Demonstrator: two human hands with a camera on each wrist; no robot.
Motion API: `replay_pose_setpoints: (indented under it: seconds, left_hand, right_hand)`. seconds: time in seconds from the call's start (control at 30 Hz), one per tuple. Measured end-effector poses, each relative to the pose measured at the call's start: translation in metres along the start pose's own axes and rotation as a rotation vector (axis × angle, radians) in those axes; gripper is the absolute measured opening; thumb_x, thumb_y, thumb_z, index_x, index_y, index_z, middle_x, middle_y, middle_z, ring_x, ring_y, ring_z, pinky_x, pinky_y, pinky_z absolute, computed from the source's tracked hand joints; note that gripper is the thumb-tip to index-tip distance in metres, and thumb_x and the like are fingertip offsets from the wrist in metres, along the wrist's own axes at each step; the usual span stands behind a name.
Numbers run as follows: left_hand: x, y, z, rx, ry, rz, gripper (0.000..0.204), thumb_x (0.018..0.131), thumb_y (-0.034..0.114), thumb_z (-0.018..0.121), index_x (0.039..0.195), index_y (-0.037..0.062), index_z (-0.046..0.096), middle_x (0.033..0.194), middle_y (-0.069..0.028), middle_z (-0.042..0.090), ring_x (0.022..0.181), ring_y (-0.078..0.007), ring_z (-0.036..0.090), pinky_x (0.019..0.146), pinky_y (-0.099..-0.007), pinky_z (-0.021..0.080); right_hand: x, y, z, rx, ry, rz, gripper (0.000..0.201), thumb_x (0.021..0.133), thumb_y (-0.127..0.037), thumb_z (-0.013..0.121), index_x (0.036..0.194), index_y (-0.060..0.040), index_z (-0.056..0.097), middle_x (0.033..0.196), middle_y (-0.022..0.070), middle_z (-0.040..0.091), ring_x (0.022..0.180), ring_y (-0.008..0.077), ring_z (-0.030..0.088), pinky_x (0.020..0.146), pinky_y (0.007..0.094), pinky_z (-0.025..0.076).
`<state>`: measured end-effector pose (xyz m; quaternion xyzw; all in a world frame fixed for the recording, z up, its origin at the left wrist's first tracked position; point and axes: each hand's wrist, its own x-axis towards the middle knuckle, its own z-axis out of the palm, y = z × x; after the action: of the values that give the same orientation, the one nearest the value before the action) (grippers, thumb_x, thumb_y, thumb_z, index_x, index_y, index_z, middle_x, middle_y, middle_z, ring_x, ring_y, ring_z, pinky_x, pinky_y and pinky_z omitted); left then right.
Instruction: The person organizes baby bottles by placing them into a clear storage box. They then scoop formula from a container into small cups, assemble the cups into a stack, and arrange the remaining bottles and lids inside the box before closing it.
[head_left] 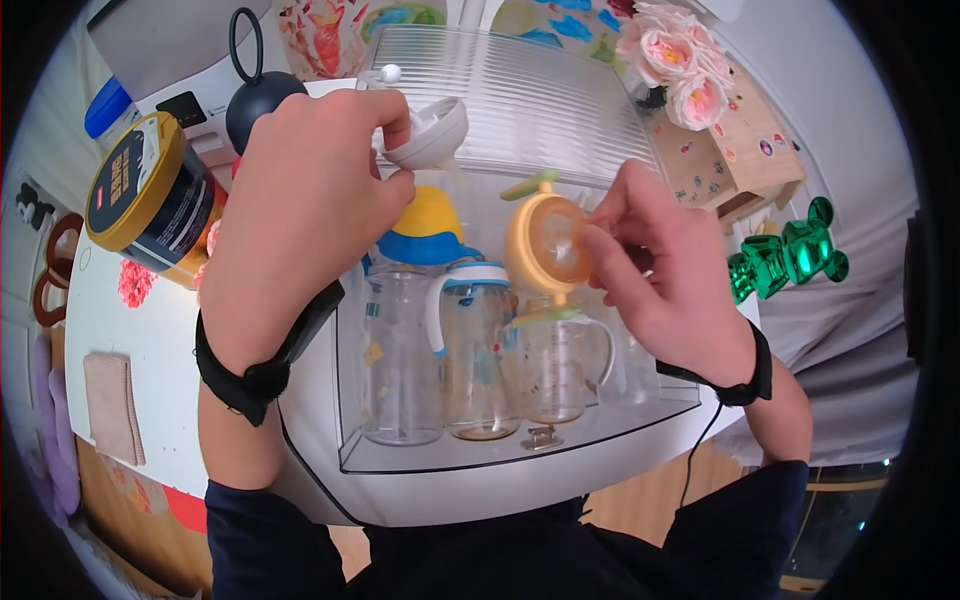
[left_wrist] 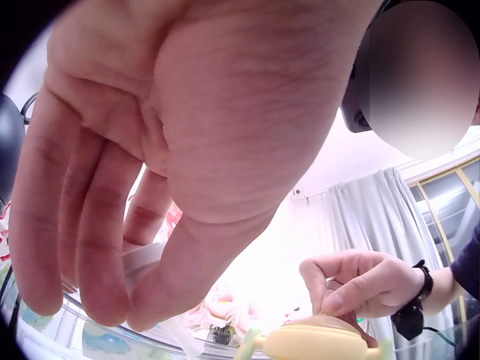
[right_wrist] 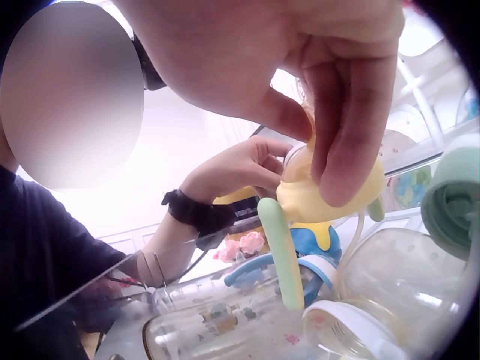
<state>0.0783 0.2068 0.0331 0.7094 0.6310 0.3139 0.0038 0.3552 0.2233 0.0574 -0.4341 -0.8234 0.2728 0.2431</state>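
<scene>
My left hand (head_left: 310, 190) pinches a whitish domed bottle cap (head_left: 435, 135) above the back of a clear box (head_left: 360, 458). In the left wrist view only the rim of the cap (left_wrist: 144, 259) shows, between thumb and fingers. A yellow baby-bottle collar (head_left: 520, 245) with green handles is held tilted by my right hand (head_left: 680, 275); thumb and fingers pinch its clear, dome-shaped top. Under both hands, inside the box, stand a plain clear bottle (head_left: 403, 370), a bottle with a blue-and-white collar (head_left: 480, 365) and a short bottle with a handle (head_left: 553, 370).
A blue-and-yellow cap (head_left: 425, 225) lies behind the bottles. The box's ribbed lid (head_left: 510, 95) stands raised at the back. To the left is a gold-lidded tub (head_left: 150, 185); a green shiny bear figure (head_left: 790, 255) and a wooden drawer box (head_left: 735, 145) are on the right.
</scene>
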Motion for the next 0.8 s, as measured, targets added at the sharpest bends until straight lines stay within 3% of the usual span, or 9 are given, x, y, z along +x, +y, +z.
replay_pose_setpoints:
  seconds: [0.1,0.2,0.3,0.5,0.6,0.7,0.8]
  left_hand:
    - [0.0,0.001,-0.001,0.022,0.006,0.006,0.025,0.081,0.012,0.083,0.103,0.0025,0.073,0.074,-0.012,0.072,0.068,-0.0243,0.072,0.069,-0.035,0.056]
    - [0.0,0.002,-0.001,0.004,-0.003,-0.011,0.026,0.081,0.012,0.083,0.103,0.0029,0.073,0.075,-0.0119,0.072,0.069,-0.0243,0.072,0.07,-0.0353,0.055]
    - [0.001,0.005,-0.004,0.004,-0.026,-0.037,0.026,0.081,0.013,0.084,0.103,0.003,0.073,0.076,-0.0119,0.072,0.07,-0.0244,0.072,0.07,-0.0355,0.055]
    - [0.002,0.003,-0.002,0.016,-0.016,-0.031,0.027,0.081,0.013,0.084,0.103,0.0025,0.073,0.076,-0.0121,0.073,0.071,-0.0249,0.073,0.071,-0.0364,0.056]
    - [0.002,0.003,-0.001,0.005,-0.017,-0.039,0.027,0.081,0.013,0.084,0.104,0.0024,0.074,0.076,-0.0124,0.073,0.071,-0.0258,0.073,0.071,-0.037,0.056]
    - [0.002,0.003,-0.002,0.009,-0.014,-0.025,0.027,0.081,0.013,0.084,0.104,0.0022,0.074,0.077,-0.0129,0.073,0.07,-0.0267,0.073,0.071,-0.0371,0.056]
    - [0.002,0.002,-0.002,0.014,-0.023,-0.016,0.028,0.081,0.013,0.084,0.104,0.0023,0.074,0.077,-0.013,0.074,0.07,-0.0273,0.073,0.07,-0.0368,0.056]
  right_hand:
    - [0.004,0.011,0.007,-0.139,0.036,-0.211,0.019,0.098,-0.006,0.07,0.098,-0.0041,0.051,0.064,0.0123,0.065,0.053,0.0328,0.065,0.051,0.0392,0.047]
    - [0.008,0.019,0.01,-0.219,0.038,-0.315,0.019,0.099,-0.007,0.069,0.101,-0.0045,0.05,0.065,0.012,0.065,0.055,0.0337,0.066,0.051,0.0423,0.049]
    - [0.007,0.002,0.001,-0.342,-0.028,-0.3,0.02,0.1,-0.002,0.07,0.099,-0.0022,0.051,0.072,0.0132,0.067,0.063,0.0276,0.072,0.053,0.0336,0.05]
    - [-0.001,0.008,0.02,-0.452,-0.086,-0.463,0.021,0.098,-0.007,0.071,0.102,-0.0048,0.051,0.068,0.0133,0.063,0.059,0.037,0.065,0.053,0.0437,0.049]
    - [0.007,0.013,0.018,-0.348,-0.198,-0.335,0.02,0.099,-0.007,0.07,0.103,-0.0054,0.05,0.07,0.0148,0.066,0.063,0.0384,0.067,0.054,0.0457,0.049]
    - [0.018,0.01,0.014,-0.302,-0.246,-0.313,0.018,0.097,-0.007,0.068,0.106,-0.0015,0.053,0.063,0.0202,0.062,0.062,0.0442,0.066,0.057,0.0519,0.053]
    - [0.031,0.007,0.012,-0.283,-0.286,-0.283,0.015,0.097,-0.007,0.069,0.102,-0.0004,0.057,0.065,0.023,0.063,0.066,0.0458,0.067,0.061,0.0527,0.054]
